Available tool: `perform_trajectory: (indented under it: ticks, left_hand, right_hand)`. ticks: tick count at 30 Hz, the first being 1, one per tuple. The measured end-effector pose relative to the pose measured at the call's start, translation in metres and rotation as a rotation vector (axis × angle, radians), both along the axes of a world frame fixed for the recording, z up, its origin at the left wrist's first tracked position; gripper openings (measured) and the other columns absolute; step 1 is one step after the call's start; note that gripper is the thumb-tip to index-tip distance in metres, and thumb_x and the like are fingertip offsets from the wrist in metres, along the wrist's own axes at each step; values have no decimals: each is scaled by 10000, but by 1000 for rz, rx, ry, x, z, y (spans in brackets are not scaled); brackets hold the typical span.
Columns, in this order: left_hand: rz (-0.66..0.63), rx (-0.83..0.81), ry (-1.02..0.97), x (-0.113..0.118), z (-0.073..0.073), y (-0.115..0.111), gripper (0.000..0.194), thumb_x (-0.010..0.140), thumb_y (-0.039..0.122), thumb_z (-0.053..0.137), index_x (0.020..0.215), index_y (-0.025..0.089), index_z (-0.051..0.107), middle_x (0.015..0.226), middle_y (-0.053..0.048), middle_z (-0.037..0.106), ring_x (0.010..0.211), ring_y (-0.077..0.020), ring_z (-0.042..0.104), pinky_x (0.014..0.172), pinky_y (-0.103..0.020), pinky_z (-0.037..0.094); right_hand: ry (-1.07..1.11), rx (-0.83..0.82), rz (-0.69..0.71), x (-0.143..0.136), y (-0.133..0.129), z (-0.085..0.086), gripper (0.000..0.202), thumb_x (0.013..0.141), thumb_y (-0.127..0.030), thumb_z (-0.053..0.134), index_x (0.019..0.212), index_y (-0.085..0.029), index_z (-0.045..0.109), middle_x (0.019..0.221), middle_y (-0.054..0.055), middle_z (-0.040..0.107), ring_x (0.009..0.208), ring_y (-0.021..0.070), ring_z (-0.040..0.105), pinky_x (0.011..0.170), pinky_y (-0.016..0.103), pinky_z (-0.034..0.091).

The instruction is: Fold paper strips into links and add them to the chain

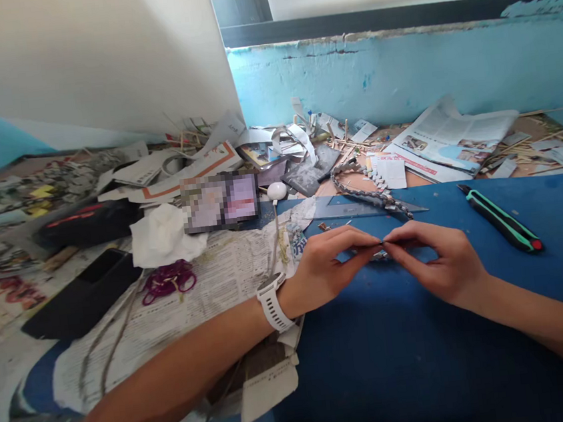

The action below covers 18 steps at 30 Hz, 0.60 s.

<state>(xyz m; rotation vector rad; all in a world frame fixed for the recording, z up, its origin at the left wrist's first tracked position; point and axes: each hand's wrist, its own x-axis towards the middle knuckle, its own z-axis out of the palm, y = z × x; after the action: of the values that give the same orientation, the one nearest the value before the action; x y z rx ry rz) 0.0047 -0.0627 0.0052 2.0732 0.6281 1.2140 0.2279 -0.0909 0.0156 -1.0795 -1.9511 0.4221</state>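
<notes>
Over the blue table top (358, 364), my left hand (330, 263) and my right hand (437, 258) meet fingertip to fingertip. Both pinch a tiny dark piece (381, 243), too small to make out further. My left wrist wears a white watch (273, 306). Just beyond the fingers lies a curved braided chain (354, 192), apparently of folded paper strips, across a clear set square (329, 211). Another patterned bit (381, 255) shows below the fingertips, mostly hidden by my hands. To the right of my right hand rests a black and green utility knife (504, 221).
On the left, newspaper (221, 264) carries a black case (82, 296), crumpled tissue (166, 233) and purple cord (168, 281). A phone (240, 198) stands behind, near a white round charger (277, 191). Paper scraps and thin sticks (347, 143) line the wall; folded newspaper (455, 136) lies back right.
</notes>
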Motion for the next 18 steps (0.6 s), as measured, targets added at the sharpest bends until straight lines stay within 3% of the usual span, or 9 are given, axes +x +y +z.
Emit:
perform_trajectory:
  ticks: [6, 10, 14, 18]
  left_hand:
    - [-19, -5, -12, 0, 7, -2, 268, 912, 164, 758, 1179, 152, 771, 1082, -117, 747, 950, -178, 735, 845, -302, 617]
    - [-145, -216, -84, 0, 8, 0, 234, 966, 169, 689, 1179, 176, 784, 1084, -106, 726, 945, -162, 737, 824, -279, 631]
    - [-186, -451, -174, 1, 4, 0, 269, 883, 200, 802, 1149, 180, 764, 1034, -69, 752, 954, -161, 760, 874, -262, 649]
    - [-208, -530, -159, 3, 4, -2, 318, 852, 232, 835, 1146, 162, 736, 1002, -66, 774, 944, -183, 784, 910, -298, 657]
  right_hand:
    - [27, 32, -74, 0, 0, -1, 82, 940, -208, 717, 1012, -246, 724, 877, -5, 769, 740, 135, 745, 678, 221, 612]
    - [54, 37, -89, 1, 0, -2, 96, 928, -213, 739, 1014, -256, 734, 890, -8, 778, 749, 135, 749, 656, 214, 602]
    - [54, 58, -9, 2, 0, -1, 118, 930, -172, 726, 1017, -251, 739, 910, 3, 795, 779, 152, 759, 707, 246, 608]
    - [65, 38, 95, 3, -1, 2, 147, 936, -153, 712, 1033, -260, 742, 919, 14, 804, 761, 169, 765, 658, 262, 612]
